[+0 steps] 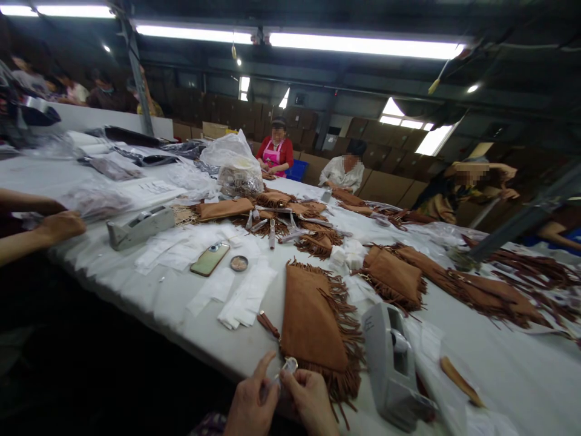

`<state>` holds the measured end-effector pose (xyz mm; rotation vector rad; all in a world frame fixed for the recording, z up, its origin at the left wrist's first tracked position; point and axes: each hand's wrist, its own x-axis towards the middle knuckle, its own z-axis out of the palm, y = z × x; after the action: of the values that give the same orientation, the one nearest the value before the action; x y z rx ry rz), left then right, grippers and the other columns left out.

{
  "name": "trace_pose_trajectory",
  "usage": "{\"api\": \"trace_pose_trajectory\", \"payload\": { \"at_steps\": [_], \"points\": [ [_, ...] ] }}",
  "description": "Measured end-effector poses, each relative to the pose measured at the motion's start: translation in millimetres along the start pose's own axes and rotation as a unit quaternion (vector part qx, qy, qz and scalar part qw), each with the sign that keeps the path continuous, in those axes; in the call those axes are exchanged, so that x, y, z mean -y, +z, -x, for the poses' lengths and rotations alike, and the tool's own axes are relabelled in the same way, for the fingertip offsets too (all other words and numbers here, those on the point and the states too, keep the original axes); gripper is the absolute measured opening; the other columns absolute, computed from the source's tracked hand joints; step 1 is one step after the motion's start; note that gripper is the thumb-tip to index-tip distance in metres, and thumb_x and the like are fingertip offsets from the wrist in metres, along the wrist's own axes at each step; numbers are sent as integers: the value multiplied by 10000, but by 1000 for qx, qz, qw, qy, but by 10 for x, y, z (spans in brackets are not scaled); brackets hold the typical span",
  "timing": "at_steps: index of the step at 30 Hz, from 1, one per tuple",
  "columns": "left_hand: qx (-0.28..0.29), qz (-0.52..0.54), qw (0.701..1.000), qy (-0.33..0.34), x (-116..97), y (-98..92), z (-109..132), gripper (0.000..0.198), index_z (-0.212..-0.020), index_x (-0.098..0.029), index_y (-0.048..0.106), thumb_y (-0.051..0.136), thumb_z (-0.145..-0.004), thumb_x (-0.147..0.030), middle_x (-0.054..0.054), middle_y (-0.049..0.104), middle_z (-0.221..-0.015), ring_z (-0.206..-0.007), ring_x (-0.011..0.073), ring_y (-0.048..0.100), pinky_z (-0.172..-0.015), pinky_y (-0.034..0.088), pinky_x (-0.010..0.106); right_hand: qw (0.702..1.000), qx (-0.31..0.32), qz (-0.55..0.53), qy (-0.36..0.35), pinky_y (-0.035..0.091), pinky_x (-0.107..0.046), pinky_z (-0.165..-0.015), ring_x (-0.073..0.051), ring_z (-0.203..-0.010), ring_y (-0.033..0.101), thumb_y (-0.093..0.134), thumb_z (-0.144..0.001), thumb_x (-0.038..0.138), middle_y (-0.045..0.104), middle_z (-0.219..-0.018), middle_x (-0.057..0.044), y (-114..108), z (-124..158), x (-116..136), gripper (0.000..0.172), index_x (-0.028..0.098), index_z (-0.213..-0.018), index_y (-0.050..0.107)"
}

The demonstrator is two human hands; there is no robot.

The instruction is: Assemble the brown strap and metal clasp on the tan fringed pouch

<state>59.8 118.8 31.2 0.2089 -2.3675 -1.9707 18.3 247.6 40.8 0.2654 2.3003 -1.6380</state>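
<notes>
A brown fringed bag (313, 318) lies flat at the front edge of the table, its fringe to the right and a short zip pull (269, 325) at its left. Just below it, my left hand (255, 396) and my right hand (308, 396) are close together. Between their fingertips is a small metal ring (290, 364) with clear plastic wrap around what hangs below it. My right thumb and fingers pinch the ring's wrapped part. My left hand's thumb and fingers hold the wrap beneath, its index finger raised.
A grey tape dispenser (393, 363) stands right of the bag, another (140, 227) further left. White strips (247, 293), a phone (210, 259) and a small round dish (238, 263) lie between. More fringed bags (394, 275) lie behind. Another person's arms (54, 233) reach in from the left.
</notes>
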Motion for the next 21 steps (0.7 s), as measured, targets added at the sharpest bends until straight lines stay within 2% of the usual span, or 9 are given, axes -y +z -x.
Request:
{"api": "trace_pose_trajectory", "payload": {
  "at_steps": [2, 4, 5, 7, 10, 12, 16, 18, 21],
  "points": [
    [32, -7, 999, 12, -38, -25, 1, 298, -1027, -237, 693, 550, -779, -319, 44, 727, -872, -844, 213, 654, -811, 460, 245, 1000, 1, 4, -4, 178, -226, -373, -73, -375, 307, 595, -595, 574, 374, -388, 59, -11, -2, -11, 425, 186, -477, 467],
    [50, 21, 998, -8, -34, -21, -28, 253, -912, -218, 730, 558, -775, -344, 51, 730, -940, -923, 236, 644, -848, 458, 262, 1000, 1, 8, -11, 182, -224, -381, -73, -390, 304, 594, -608, 552, 376, -397, 58, -34, -1, -24, 410, 178, -486, 482],
    [59, 51, 997, -30, -19, -11, -51, 267, -899, -195, 728, 567, -770, -364, 54, 733, -911, -887, 230, 648, -809, 472, 263, 1000, 4, 8, -16, 192, -223, -386, -75, -399, 310, 593, -616, 548, 388, -407, 55, -48, 1, -31, 407, 171, -495, 493],
    [89, 126, 984, -91, 22, 15, -103, 329, -882, -142, 711, 596, -740, -416, 50, 723, -787, -686, 178, 635, -617, 473, 233, 999, 19, 0, -28, 220, -220, -398, -80, -423, 335, 593, -633, 552, 428, -442, 46, -76, 12, -41, 415, 155, -528, 526],
    [132, 216, 951, -177, 48, 31, -167, 370, -799, -102, 676, 653, -665, -446, -15, 603, -537, -385, 62, 419, -376, 274, 173, 997, 51, -23, -45, 247, -212, -413, -81, -443, 355, 600, -654, 565, 443, -476, 49, -112, 40, -37, 429, 147, -567, 550],
    [142, 254, 928, -231, 29, 20, -186, 332, -698, -110, 639, 669, -623, -432, -55, 499, -445, -328, 34, 320, -342, 187, 167, 994, 86, -49, -54, 250, -204, -422, -76, -449, 355, 609, -671, 552, 435, -487, 57, -129, 66, -18, 418, 144, -591, 566],
    [127, 286, 887, -341, -14, 1, -182, 281, -575, -136, 560, 647, -594, -402, -77, 406, -398, -313, 22, 284, -337, 178, 156, 984, 135, -96, -67, 278, -193, -446, -65, -464, 370, 628, -699, 473, 502, -538, 45, -165, 134, 20, 344, 130, -694, 639],
    [120, 285, 892, -329, -16, -1, -173, 292, -575, -136, 556, 647, -595, -412, -73, 416, -413, -320, 18, 287, -341, 181, 151, 989, 103, -86, -56, 281, -199, -423, -66, -432, 378, 629, -692, 431, 530, -538, 36, -201, 175, 6, 303, 130, -718, 656],
    [113, 264, 922, -258, -24, -7, -159, 361, -589, -141, 563, 665, -591, -487, -75, 421, -421, -314, 19, 265, -336, 144, 163, 996, -19, -84, -29, 290, -214, -382, -79, -399, 412, 635, -654, 424, 600, -581, -1, -263, 239, -79, 344, 118, -813, 650]
  ]
}}
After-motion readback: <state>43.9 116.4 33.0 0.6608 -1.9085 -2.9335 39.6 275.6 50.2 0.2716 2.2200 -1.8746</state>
